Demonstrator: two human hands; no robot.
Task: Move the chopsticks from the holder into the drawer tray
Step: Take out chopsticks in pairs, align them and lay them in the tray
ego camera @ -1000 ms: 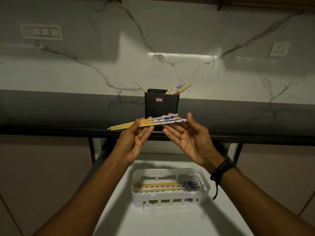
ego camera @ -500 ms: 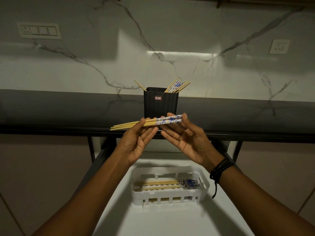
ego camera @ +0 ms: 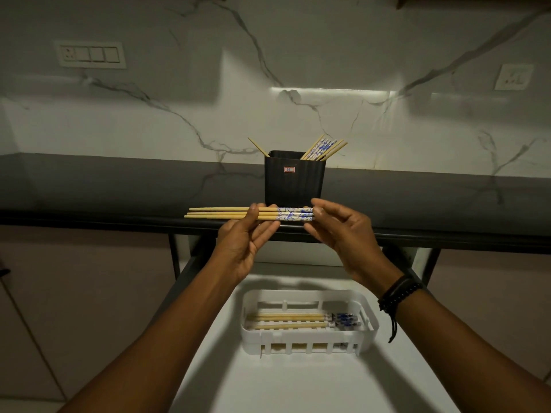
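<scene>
Two pinches hold the chopstick bundle (ego camera: 219, 213) level before the holder (ego camera: 293, 181): our left hand (ego camera: 242, 244) at its middle, our right hand (ego camera: 343, 235) at the patterned end; its long axis parallels the drawer tray (ego camera: 307, 335) below, nearer us

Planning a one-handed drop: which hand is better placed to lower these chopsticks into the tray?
Probably left hand: it holds the chopsticks near mid-length; the right hand only pinches their patterned ends.

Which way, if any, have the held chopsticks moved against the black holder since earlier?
Yes. The held chopsticks levelled out: their patterned end dropped below the base of the black holder and drew left inside its right edge.
</scene>
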